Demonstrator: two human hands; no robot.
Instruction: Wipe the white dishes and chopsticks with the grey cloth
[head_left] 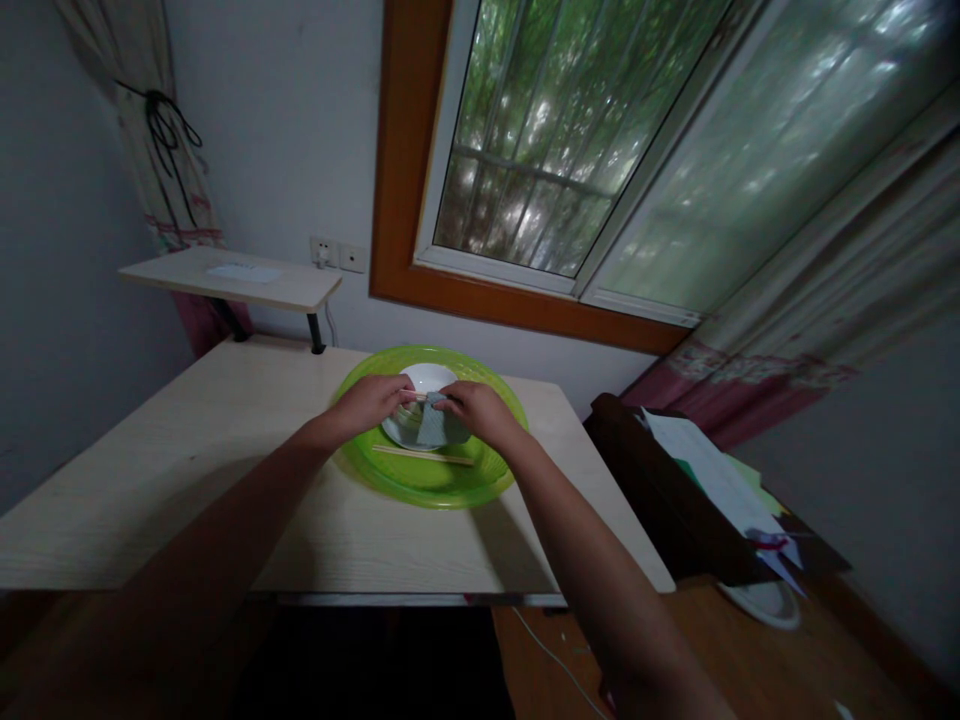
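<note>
Both hands are over a white dish [433,374] that sits in a round lime-green plastic tray [442,490]. My left hand [377,402] is closed on a thin light stick, which looks like a chopstick [414,395]. Opposite it, my right hand [478,407] pinches a grey cloth [433,424] at its top, around the stick's other end. The cloth hangs down over the dish. In front of the dish, light wooden chopsticks [424,456] lie across the tray. My fingers hide part of the held stick and of the dish.
The tray stands on a pale wooden table [315,540]. A small raised shelf [300,285] with a paper on it is at the back left. Right of the table is a dark brown piece of furniture [660,490] with papers on top. A window [555,140] is behind.
</note>
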